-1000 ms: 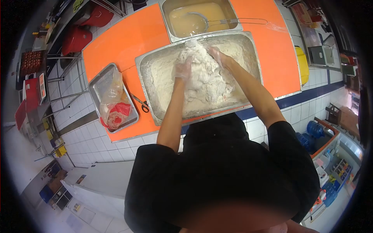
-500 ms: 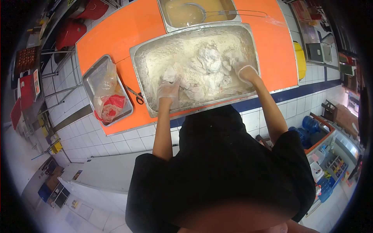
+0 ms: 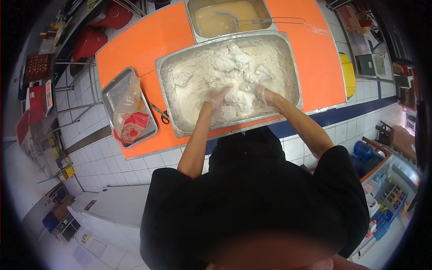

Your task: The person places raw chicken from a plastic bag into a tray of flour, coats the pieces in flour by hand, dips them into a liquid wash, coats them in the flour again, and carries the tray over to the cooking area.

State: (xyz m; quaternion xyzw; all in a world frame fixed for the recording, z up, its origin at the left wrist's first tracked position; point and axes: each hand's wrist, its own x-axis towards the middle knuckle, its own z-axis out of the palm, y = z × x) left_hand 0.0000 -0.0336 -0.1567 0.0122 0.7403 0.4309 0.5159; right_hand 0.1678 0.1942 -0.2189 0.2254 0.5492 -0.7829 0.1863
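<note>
A large metal tray [image 3: 163, 90] holds pale flour [image 3: 186, 96] and several lumpy flour-coated pieces [image 3: 243, 100], whose kind the coating hides. My left hand [image 3: 218, 96], in a clear plastic glove, is down in the flour on the near side, pressed against the left of the coated heap. Opposite it, my gloved right hand [image 3: 266, 95] touches the heap's right side. The coated pieces lie between both hands. Flour and blur hide the fingers of each hand, so their grip does not show.
Behind stands a metal pan [image 3: 196, 28] of cloudy yellowish liquid with a wire strainer [image 3: 256, 21] across it. Left on the orange table [image 3: 135, 49] are scissors [image 3: 162, 114] and a smaller tray [image 3: 150, 118] holding a plastic bag [image 3: 128, 103] with red and pinkish contents.
Both hands have moved inward from the tray's two sides to the middle, bringing coated pieces closer together. The camera view has shifted slightly.
</note>
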